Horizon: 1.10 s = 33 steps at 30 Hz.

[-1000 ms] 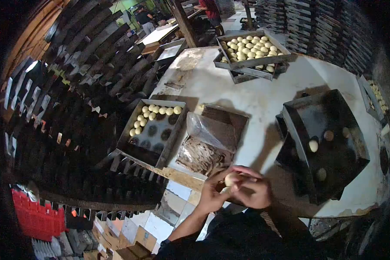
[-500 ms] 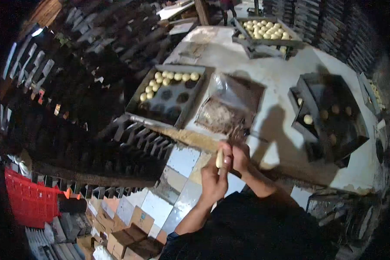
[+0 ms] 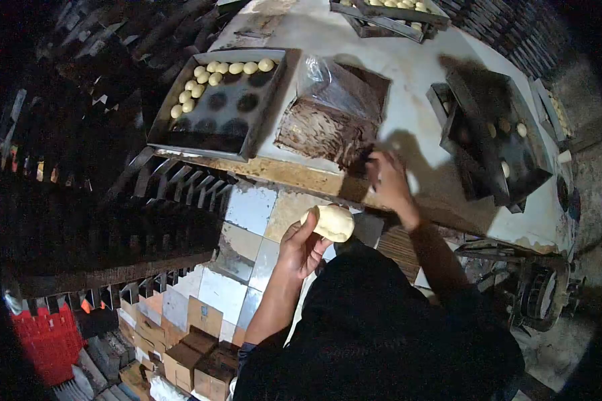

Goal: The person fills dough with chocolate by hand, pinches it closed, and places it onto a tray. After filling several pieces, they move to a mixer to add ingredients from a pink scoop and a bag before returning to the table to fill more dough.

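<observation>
Head view: a flattened piece of dough (image 3: 335,224) sits at frame centre, pinched at its left edge by the left hand (image 3: 299,246), forearm slanting up from below. Judged light, soft and easily torn; best held lightly by the rim. The right hand (image 3: 387,179), forearm angled up-left, is at brown paste (image 3: 324,130) on the bench (image 3: 413,83); its grip cannot be told.

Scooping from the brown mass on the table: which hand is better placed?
Probably the right hand: its fingers are by the near right corner of the brown mass, while the left hand holds a flattened dough piece.
</observation>
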Available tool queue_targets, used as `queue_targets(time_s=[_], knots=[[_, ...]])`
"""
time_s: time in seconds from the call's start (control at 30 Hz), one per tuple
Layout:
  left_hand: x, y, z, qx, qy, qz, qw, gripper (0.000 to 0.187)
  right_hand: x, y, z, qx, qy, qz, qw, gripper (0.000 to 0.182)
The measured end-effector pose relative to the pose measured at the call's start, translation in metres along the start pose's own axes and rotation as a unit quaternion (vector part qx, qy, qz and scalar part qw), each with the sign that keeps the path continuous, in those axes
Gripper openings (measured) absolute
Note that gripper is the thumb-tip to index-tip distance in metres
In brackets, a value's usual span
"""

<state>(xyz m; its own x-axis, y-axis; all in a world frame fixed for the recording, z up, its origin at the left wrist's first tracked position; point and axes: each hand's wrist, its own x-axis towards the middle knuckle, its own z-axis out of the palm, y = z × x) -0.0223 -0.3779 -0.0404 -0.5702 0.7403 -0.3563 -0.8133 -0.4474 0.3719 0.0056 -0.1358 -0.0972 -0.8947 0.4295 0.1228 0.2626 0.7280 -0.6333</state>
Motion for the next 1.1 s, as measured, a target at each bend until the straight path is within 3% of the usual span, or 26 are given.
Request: queue_targets(time_s=[0.07, 0.13, 0.2, 0.3, 0.33, 0.37, 0.43, 0.47, 0.53, 0.6, 0.67, 0.73, 0.8, 0.87, 0.9, 0.93, 1.03, 1.07, 1.1], knots=[[0.01, 0.01, 0.003, 0.072, 0.036, 0.03, 0.996, 0.039, 0.019, 0.072, 0.01, -0.329, 0.01, 0.001, 0.944, 0.053], [0.022, 0.019, 0.0, 0.14, 0.093, 0.05, 0.984, 0.032, 0.037, 0.066, 0.002, -0.28, -0.133, 0.058, 0.949, 0.053], [0.037, 0.026, -0.012, 0.163, 0.097, 0.065, 0.98, 0.039, 0.042, 0.069, 0.005, -0.27, -0.16, 0.027, 0.949, 0.043], [0.053, 0.032, -0.032, 0.147, 0.112, 0.072, 0.98, 0.047, 0.045, 0.069, 0.001, -0.226, -0.059, -0.18, 0.955, 0.042], [0.059, 0.032, -0.029, 0.137, 0.131, 0.087, 0.978, 0.039, 0.052, 0.065, -0.015, -0.219, -0.128, -0.147, 0.956, 0.041], [0.065, 0.033, -0.023, 0.127, 0.149, 0.104, 0.975, 0.032, 0.063, 0.065, -0.021, -0.209, -0.128, -0.116, 0.963, 0.042], [0.077, 0.035, -0.02, 0.119, 0.141, 0.109, 0.977, 0.035, 0.084, 0.071, -0.029, -0.188, -0.131, -0.055, 0.972, 0.043], [0.08, 0.034, -0.019, 0.114, 0.139, 0.11, 0.977, 0.037, 0.096, 0.06, -0.044, -0.228, -0.148, -0.084, 0.959, 0.047], [0.089, 0.032, -0.012, 0.122, 0.152, 0.108, 0.975, 0.039, 0.096, 0.103, -0.007, -0.201, -0.172, -0.11, 0.958, 0.052], [0.098, 0.031, 0.0, 0.124, 0.145, 0.117, 0.975, 0.041, 0.104, 0.071, -0.031, -0.263, -0.291, -0.13, 0.911, 0.046], [0.108, 0.03, 0.002, 0.121, 0.138, 0.127, 0.975, 0.04, 0.1, 0.111, 0.001, -0.277, -0.294, -0.118, 0.907, 0.038], [0.117, 0.029, 0.001, 0.122, 0.143, 0.135, 0.973, 0.039, 0.104, 0.133, 0.006, -0.198, -0.262, -0.226, 0.917, 0.027], [0.128, 0.028, -0.003, 0.128, 0.157, 0.137, 0.97, 0.037, 0.119, 0.142, -0.004, -0.019, -0.174, -0.435, 0.883, 0.014], [0.145, 0.022, -0.014, 0.111, 0.159, 0.136, 0.972, 0.035, 0.127, 0.138, -0.001, 0.136, -0.348, -0.263, 0.889, 0.014], [0.151, 0.019, -0.015, 0.101, 0.162, 0.137, 0.972, 0.034, 0.128, 0.132, 0.001, 0.212, -0.427, -0.171, 0.862, 0.016], [0.156, 0.013, -0.015, 0.095, 0.207, 0.13, 0.965, 0.031, 0.126, 0.128, -0.003, 0.301, -0.389, -0.148, 0.858, 0.017], [0.171, 0.001, -0.017, 0.073, 0.183, 0.053, 0.979, 0.035, 0.106, 0.102, -0.009, 0.285, -0.145, -0.206, 0.925, 0.018], [0.174, 0.001, -0.015, 0.036, 0.144, 0.018, 0.989, 0.036, 0.089, 0.115, 0.015, 0.292, -0.112, -0.184, 0.932, 0.023], [0.178, 0.001, -0.012, -0.001, 0.102, -0.018, 0.995, 0.036, 0.084, 0.108, 0.013, 0.204, -0.053, -0.239, 0.948, 0.023]])
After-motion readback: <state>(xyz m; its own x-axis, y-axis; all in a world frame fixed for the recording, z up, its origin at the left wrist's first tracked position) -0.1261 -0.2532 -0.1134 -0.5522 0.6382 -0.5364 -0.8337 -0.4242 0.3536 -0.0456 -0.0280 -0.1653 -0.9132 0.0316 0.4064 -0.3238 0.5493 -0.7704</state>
